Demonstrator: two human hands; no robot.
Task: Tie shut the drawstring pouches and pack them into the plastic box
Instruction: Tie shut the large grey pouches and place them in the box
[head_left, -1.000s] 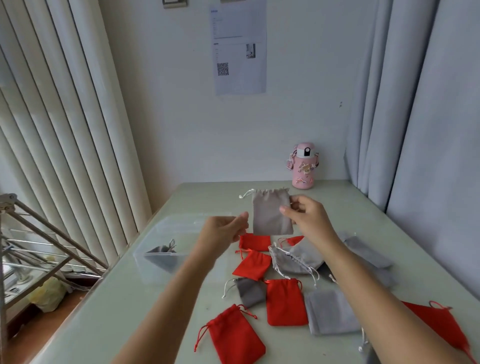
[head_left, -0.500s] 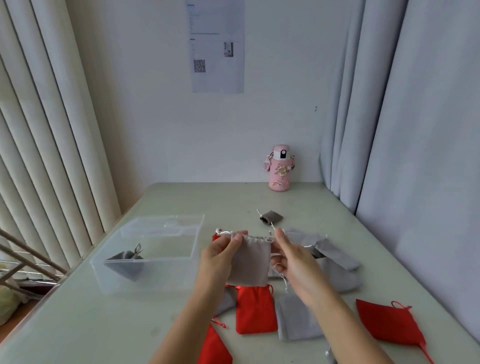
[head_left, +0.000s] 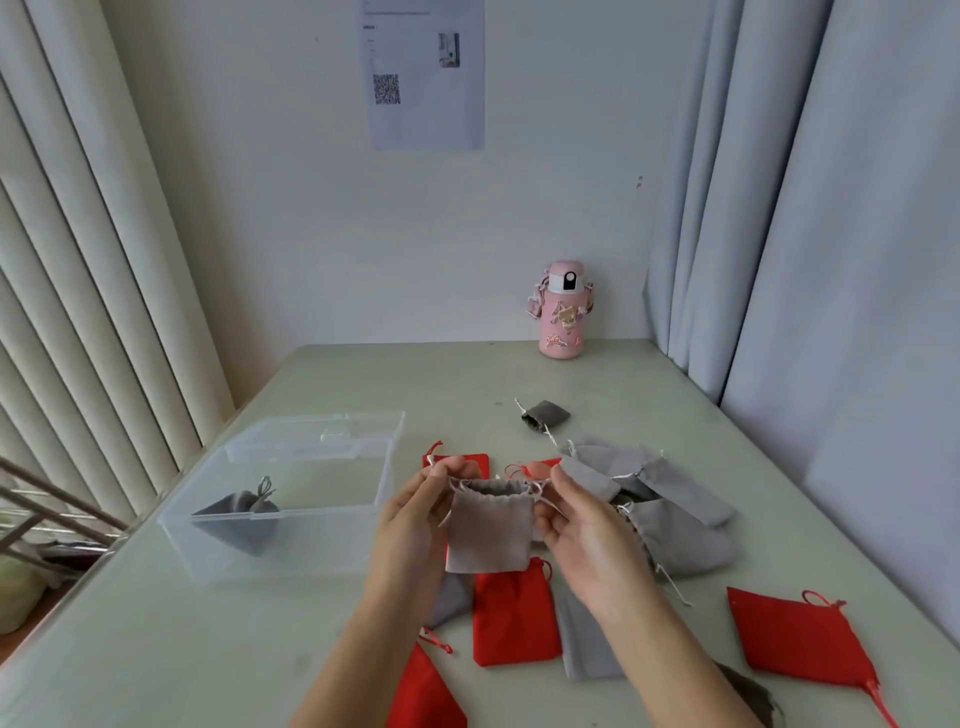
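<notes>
- Over the middle of the pale green table, a light grey pouch of soft, matte cloth is held up in the air. It is roughly square, and its mouth is gathered into ruffles.
- left hand: fingers curled, thumb and fingertips pinching the pouch's top left corner at the cord.
- right hand: fingers curled, pinching the pale cord at the top right corner.
- plastic box: clear, rectangular and open, on the table left of the hands. One dark grey pouch lies inside at its left end, with its neck tied.
- clear lid: flat on the table, just behind the box.
- red pouches, five counted, all flat cloth with red cords:
  - two behind the hands
  - one below the held pouch
  - one at the bottom edge
  - one well to the right
- grey heap: several overlapping light grey pouches right of the hands. I cannot tell the exact count.
- loose grey pouches, two: one under the left wrist and one under the right forearm.
- small dark pouch: alone, farther back, cinched.
- pink bottle: a cylinder with stickers, upright by the back wall.
- paper sheet: on the wall, with a QR code.
</notes>
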